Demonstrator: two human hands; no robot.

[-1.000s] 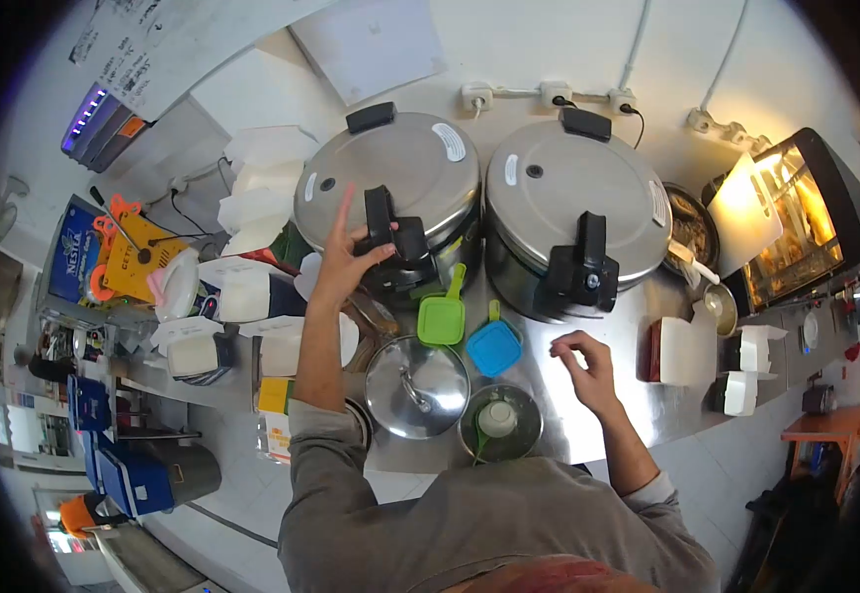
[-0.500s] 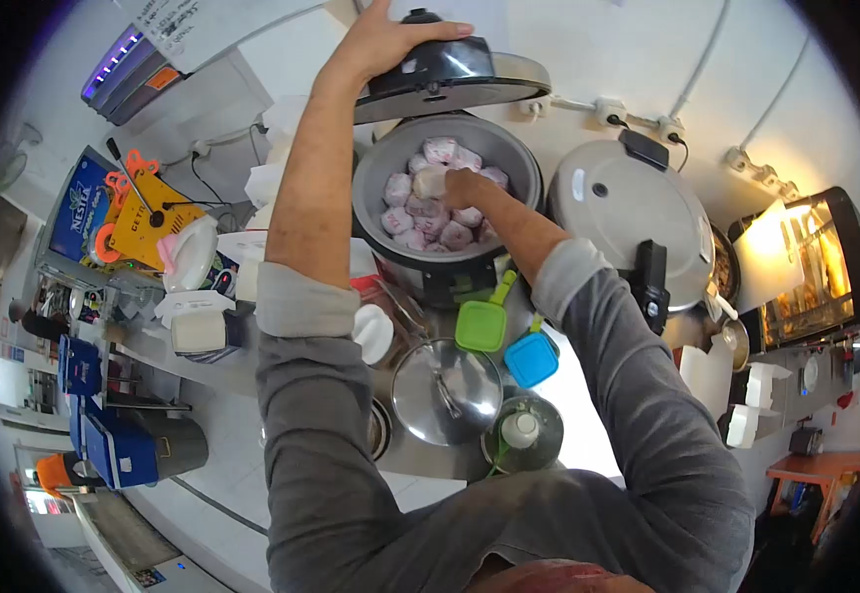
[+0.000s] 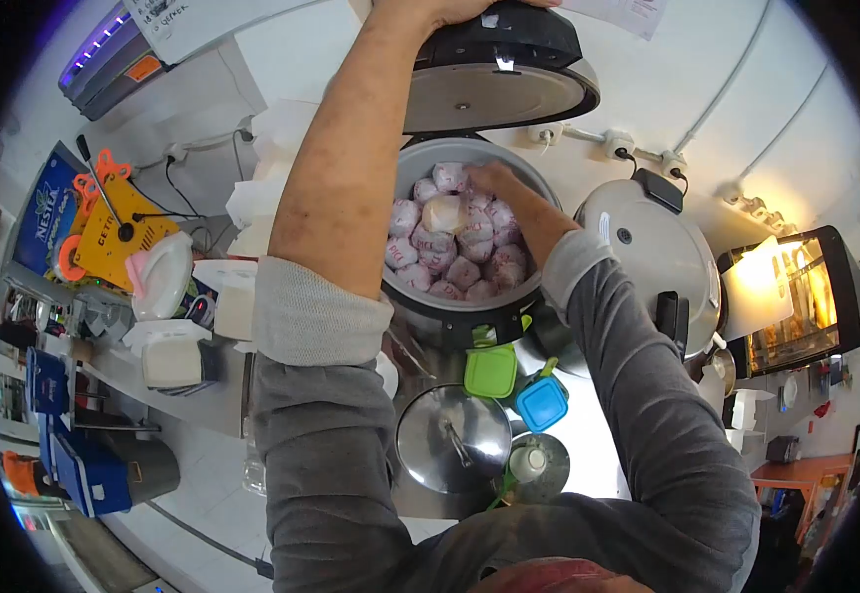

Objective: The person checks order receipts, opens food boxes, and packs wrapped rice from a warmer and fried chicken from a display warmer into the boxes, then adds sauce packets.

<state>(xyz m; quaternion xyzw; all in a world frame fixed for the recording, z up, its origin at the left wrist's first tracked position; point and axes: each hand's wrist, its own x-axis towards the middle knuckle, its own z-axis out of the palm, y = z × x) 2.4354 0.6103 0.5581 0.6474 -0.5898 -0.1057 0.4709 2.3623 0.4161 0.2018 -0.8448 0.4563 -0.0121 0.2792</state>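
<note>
My left hand [image 3: 460, 8], partly cut off by the top edge, grips the dark top of the raised rice cooker lid [image 3: 509, 91]. Below it stands the open rice cooker [image 3: 420, 321], its grey pot full of round packets [image 3: 437, 259] in white paper with reddish print. One plainer, cream-coloured packet [image 3: 444, 212] lies on top. My right hand [image 3: 495, 181] reaches into the back of the pot, fingers curled against a wrapped packet [image 3: 452, 177]; the fingertips are partly hidden.
A second, closed cooker [image 3: 647, 257] stands at the right, beside a lit glass display [image 3: 796, 296]. Nearer are a green square scoop [image 3: 490, 372], a blue one [image 3: 542, 403] and a steel pot lid [image 3: 453, 440]. At left is a yellow machine [image 3: 129, 227].
The view has shifted, and the cooker lid appears raised further by my left hand. My right hand has moved from beside the cream packet toward the back of the pot.
</note>
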